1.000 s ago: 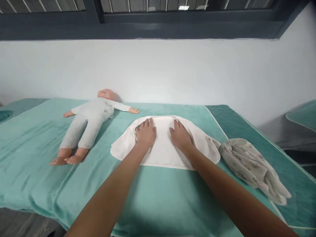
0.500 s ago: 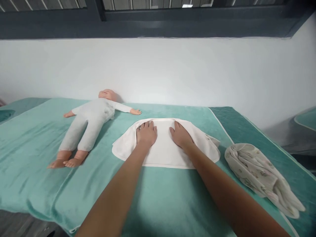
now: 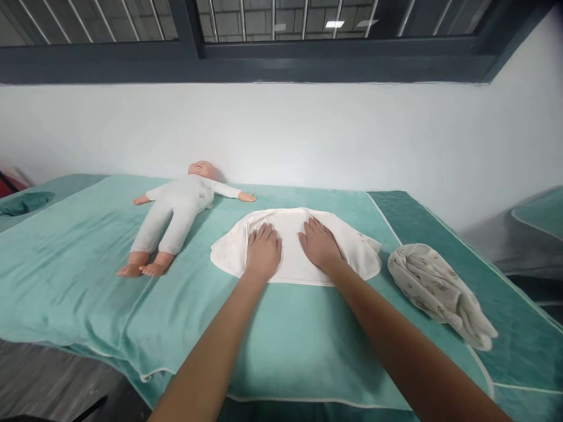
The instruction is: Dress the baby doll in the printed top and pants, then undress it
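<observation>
A white cloth (image 3: 288, 252) with curved sides lies on the green bed cover in front of me; its sides look folded over, and a faint print shows near its right end. My left hand (image 3: 264, 252) rests flat on its left part, fingers stretched out. On the right part lies my right hand (image 3: 320, 241), palm down and fingers extended. Neither hand grips the fabric. To the left, a baby doll (image 3: 180, 202) in a white suit is stretched on its back, arms spread and feet bare.
A crumpled printed cloth (image 3: 440, 293) lies on the right, near the darker green strip. The green cover (image 3: 88, 281) spreads over the bed up to the white wall (image 3: 281, 135). Above is a barred window with a dark frame (image 3: 334, 67).
My view has tilted up and drawn back a little. Both hands, which were partly under the cloth's folded edges, now lie more on top of it. The doll has not moved.
</observation>
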The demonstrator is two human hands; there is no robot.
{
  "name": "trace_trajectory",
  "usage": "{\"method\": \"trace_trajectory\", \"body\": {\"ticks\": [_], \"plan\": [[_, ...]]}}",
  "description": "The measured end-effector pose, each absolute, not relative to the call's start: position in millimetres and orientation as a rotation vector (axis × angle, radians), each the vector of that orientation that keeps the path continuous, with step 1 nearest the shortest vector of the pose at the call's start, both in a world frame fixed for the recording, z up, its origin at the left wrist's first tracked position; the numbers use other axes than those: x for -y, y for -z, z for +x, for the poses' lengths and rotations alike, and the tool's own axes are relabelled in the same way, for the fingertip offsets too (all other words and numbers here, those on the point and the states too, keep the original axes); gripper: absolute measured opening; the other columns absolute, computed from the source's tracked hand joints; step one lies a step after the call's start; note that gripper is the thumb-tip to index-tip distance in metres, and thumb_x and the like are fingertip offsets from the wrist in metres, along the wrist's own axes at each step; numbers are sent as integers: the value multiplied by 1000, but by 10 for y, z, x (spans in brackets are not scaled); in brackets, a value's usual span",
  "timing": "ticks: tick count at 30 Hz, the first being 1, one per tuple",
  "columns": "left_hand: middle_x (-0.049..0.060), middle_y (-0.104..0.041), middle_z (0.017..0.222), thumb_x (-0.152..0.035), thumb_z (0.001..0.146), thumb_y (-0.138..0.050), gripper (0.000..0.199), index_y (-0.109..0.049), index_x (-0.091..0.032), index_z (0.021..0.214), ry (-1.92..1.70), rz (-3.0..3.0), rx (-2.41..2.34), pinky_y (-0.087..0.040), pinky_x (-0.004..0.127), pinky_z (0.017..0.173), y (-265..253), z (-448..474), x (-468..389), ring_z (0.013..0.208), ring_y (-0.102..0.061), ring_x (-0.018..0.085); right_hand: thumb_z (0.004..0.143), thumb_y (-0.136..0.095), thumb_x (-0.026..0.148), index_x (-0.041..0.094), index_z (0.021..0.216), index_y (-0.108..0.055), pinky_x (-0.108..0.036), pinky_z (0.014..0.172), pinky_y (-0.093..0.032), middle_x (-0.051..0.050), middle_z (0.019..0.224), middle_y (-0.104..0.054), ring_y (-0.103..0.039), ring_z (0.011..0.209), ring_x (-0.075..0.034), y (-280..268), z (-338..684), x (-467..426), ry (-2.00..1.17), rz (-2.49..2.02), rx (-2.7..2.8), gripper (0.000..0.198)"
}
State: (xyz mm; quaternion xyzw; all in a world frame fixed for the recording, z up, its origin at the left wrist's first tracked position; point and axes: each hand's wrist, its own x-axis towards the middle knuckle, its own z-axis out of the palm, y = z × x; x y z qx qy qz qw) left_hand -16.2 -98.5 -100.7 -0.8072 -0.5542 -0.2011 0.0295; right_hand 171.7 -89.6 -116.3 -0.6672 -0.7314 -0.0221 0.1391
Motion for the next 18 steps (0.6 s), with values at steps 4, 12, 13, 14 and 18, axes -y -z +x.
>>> {"method": "trace_trajectory", "body": {"ticks": [4, 12, 13, 14, 18], "plan": [[10, -50, 149, -31, 100, -32, 42, -62, -14, 124, 643, -2458, 1774, -30, 45, 119, 1026, -268, 1253, 145, -37, 25, 102, -24, 39, 1, 148, -39, -44, 121, -17, -20, 158, -33, -26, 149, -28, 1173, 1695, 1041, 93, -1934, 2175, 61], [19, -44, 152, -35, 99, -36, 50, -54, -5, 134, 675, -2337, 1935, -28, 48, 120, 1097, -486, 1567, 145, -35, 29, 102, -27, 42, -1, 148, -37, -42, 119, -22, -23, 159, -30, -25, 149, -30, 1176, 1628, 1377, 56, -2089, 2036, 64], [19, -45, 151, -35, 99, -37, 48, -55, -6, 133, 696, -2340, 1931, -28, 48, 120, 1109, -508, 1598, 145, -36, 29, 102, -27, 42, 0, 148, -38, -42, 119, -23, -22, 159, -30, -25, 149, -30, 1175, 1616, 1434, 54, -2094, 2028, 64], [18, -47, 150, -35, 98, -38, 46, -57, -9, 132, 729, -2345, 1919, -28, 48, 120, 1122, -536, 1630, 144, -37, 30, 102, -27, 42, 1, 148, -38, -42, 119, -23, -21, 159, -31, -25, 149, -29, 1177, 1605, 1496, 54, -2095, 2025, 63], [13, -53, 145, -30, 96, -42, 37, -62, -14, 123, 1025, -2261, 1886, -34, 46, 117, 1174, -752, 1725, 141, -41, 28, 101, -28, 41, 4, 148, -40, -45, 118, -26, -18, 159, -32, -27, 148, -29, 1212, 1573, 1752, 64, -2069, 2019, 61]]}}
